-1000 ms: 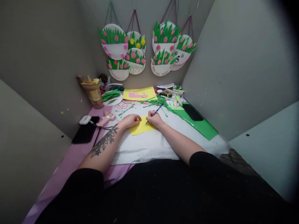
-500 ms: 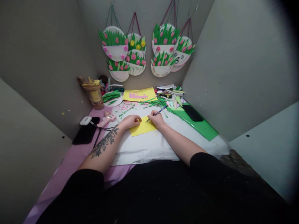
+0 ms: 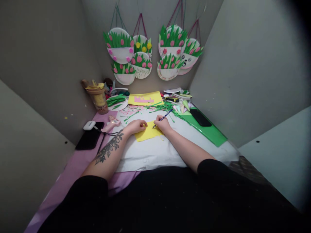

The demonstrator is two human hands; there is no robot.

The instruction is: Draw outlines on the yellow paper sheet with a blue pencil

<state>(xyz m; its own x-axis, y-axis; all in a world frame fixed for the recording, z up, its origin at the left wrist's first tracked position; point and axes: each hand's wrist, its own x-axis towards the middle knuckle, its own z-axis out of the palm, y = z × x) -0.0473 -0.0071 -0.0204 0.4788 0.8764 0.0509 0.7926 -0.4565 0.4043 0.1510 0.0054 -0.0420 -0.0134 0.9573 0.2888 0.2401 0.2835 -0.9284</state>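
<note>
While a smooth purple cover [image 3: 57,191] shows along the left side, a broad white sheet [image 3: 150,158], thin and softly creased, spreads over most of the tabletop. A flat, glossy green sheet [image 3: 213,136] lies at a slant on the right. Round paper plates [image 3: 120,55] hang on cords at the back, their half-plate fronts filled with pointed green paper leaves and oval paper blooms in pink and yellow. Below them lies a larger yellow sheet [image 3: 159,97] bearing a notched pink paper piece [image 3: 144,100]. The smaller yellow paper [image 3: 147,135], roughly rectangular with an uneven near edge, lies flat on the white sheet between the two hands. The left hand [image 3: 136,126] rests on its left edge, fingers curled inward and thumb close by; whether their tips meet I cannot tell. The right hand [image 3: 163,124] lies over its right part, thumb and fingers clamped together on a slim, dark blue pencil [image 3: 167,114]. Held aslant, this has its point down at the yellow surface.
</note>
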